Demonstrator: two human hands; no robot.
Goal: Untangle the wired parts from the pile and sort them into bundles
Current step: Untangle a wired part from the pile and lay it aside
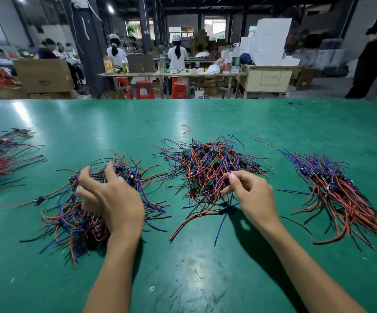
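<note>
Far beyond the hands, 2 seated workers in white face a cluttered wooden bench; red stools stand beneath, a cardboard box far left, white cartons far right.

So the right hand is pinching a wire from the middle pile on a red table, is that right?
Not quite. The head view shows the table is green, not red. The right hand is indeed pinching a wire from the middle pile.
</note>
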